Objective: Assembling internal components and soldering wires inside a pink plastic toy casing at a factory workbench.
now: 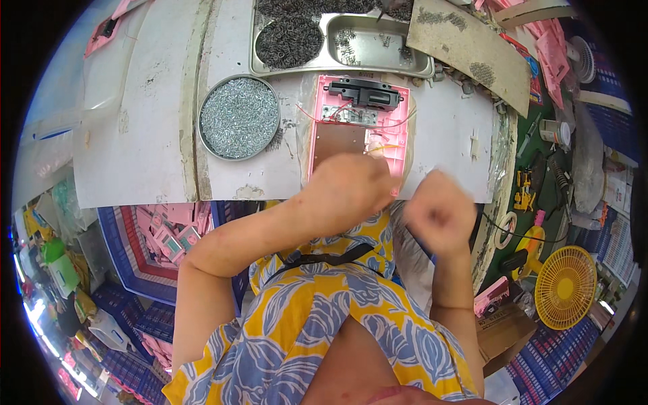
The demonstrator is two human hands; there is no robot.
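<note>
A pink plastic housing lies on the white worktop in front of me. Across its far end sits a black plastic part, with a small metal plate and thin red wires just below it. A flat brown panel fills the middle of the housing. My left hand is over the near end of the housing, its fingers curled and closed, covering what is under them. My right hand is closed and slightly blurred, just right of the housing's near corner. Whatever either hand may hold is hidden.
A round tray of small silvery screws stands to the left. Behind, a metal tray holds dark springs, with a board over its right end. A blue crate of pink parts is lower left; a yellow fan stands right.
</note>
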